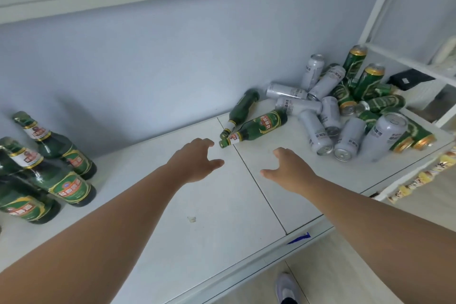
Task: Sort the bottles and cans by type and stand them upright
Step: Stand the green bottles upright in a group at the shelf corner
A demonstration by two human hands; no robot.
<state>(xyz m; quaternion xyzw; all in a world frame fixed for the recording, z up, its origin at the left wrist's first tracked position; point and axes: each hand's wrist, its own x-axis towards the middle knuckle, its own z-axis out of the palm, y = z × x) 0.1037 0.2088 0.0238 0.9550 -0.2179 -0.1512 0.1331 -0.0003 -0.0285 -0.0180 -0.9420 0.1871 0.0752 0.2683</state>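
Two green glass bottles lie on their sides on the white table point(202, 205): one point(256, 127) with its label up, one point(240, 110) behind it against the wall. My left hand point(197, 160) is open just short of their caps. My right hand point(288, 168) is open a little to the right, holding nothing. Three green bottles point(59, 168) stand upright at the far left. At the right, silver cans point(318, 116) and green cans point(365, 89) lie in a jumbled heap, a few upright.
The pale wall runs right behind the bottles. A white shelf frame point(407, 61) holding a black object point(409, 79) stands behind the heap. A patterned strip point(419, 177) hangs off the table's right edge. A small crumb point(191, 219) lies mid-table. My shoe point(286, 287) shows below.
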